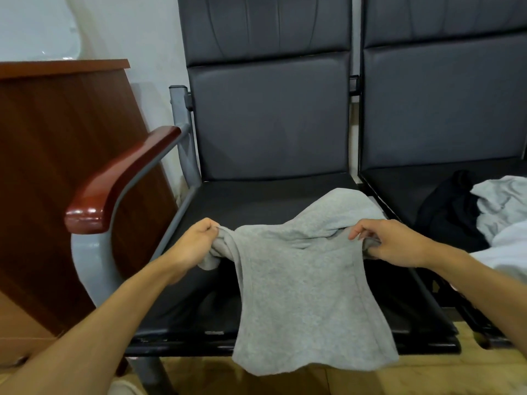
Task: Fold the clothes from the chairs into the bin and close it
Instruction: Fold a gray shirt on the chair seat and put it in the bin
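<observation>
A grey garment (308, 283) lies spread over the seat of the left black chair (271, 115), its lower edge hanging past the seat's front. My left hand (196, 240) grips a bunched part of it at the left. My right hand (390, 240) pinches its right edge. On the right chair (445, 95) lie a black garment (450, 212) and a light grey one (502, 203). No bin is in view.
A wooden armrest (119, 178) on a grey metal frame sticks out left of the seat. A brown wooden cabinet (62, 143) stands further left against the white wall. A white cloth (510, 252) lies at the right edge.
</observation>
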Available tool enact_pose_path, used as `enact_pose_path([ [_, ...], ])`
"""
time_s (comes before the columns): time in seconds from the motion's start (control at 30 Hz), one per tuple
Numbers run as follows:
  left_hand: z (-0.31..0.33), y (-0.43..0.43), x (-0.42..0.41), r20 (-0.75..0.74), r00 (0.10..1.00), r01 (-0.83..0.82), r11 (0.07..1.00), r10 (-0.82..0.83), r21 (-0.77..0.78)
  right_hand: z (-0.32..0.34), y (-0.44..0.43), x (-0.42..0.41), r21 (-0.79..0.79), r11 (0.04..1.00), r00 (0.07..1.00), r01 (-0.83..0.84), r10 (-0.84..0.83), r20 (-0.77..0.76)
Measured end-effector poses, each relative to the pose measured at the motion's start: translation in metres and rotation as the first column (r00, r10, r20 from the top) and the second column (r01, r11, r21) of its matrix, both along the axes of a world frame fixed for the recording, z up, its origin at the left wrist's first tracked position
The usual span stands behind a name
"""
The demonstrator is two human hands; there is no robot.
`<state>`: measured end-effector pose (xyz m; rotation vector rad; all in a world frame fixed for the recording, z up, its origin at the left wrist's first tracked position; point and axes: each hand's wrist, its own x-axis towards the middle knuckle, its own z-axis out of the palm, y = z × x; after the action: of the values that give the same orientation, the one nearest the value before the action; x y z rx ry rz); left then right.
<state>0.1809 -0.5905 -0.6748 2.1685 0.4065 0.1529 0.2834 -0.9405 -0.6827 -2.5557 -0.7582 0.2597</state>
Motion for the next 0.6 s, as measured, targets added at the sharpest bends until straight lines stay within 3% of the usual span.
enact_pose_path([
  [0.1, -0.002, 0.005, -0.004, -0.152, 0.986, 0.086, 0.989, -0.068, 0.118, -0.006, -0.006, 0.000, 0.006, 1.000, 0.997, 0.016, -0.017, 0.074],
  [0.2, -0.004, 0.009, -0.011, -0.308, 0.925, 0.246, 0.969, -0.224, 0.035, -0.004, -0.008, 0.004, 0.040, 0.998, 0.994, 0.048, -0.052, 0.095],
  [0.27, -0.003, 0.010, -0.013, -0.352, 0.890, 0.344, 0.934, -0.291, 0.098, -0.001, -0.007, 0.004, 0.026, 0.999, 0.997, 0.029, -0.031, 0.073],
  [0.43, 0.003, 0.015, -0.009, -0.333, 0.884, 0.428, 0.853, -0.328, 0.297, 0.000, -0.004, -0.006, 0.003, 0.998, 0.995, -0.068, 0.068, -0.072],
  [0.6, 0.006, 0.016, -0.012, -0.246, 0.923, 0.366, 0.876, -0.297, 0.314, -0.002, -0.006, -0.005, 0.032, 0.999, 0.999, -0.015, 0.013, 0.041],
])
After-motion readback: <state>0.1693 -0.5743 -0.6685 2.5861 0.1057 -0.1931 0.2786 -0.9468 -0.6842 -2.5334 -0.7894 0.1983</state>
